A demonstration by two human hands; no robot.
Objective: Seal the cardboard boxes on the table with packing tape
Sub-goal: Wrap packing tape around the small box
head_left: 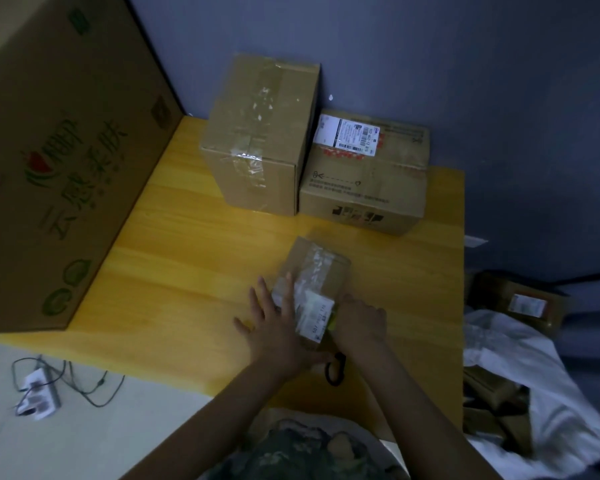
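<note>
Three cardboard boxes stood closed on the yellow worktop (174,271): a tall taped box (260,133) and a labelled box (368,174) at the wall, and a small box (309,289) near the front edge. The left hand (274,327) lay on the small box with fingers spread flat. The right hand (361,323), closed around something yellow-green, pressed its side. A huge printed carton (56,150) leaned at the left

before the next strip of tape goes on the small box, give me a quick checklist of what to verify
1. Left hand flat on the small box, steadying it: ok.
2. Right hand closed on the tape dispenser: ok, mostly hidden.
3. Tape end stuck to the box: cannot tell.
4. Box flaps closed: ok.
5. Bare table around the box: ok.
6. Tall box and labelled box out of the way: ok.
</note>
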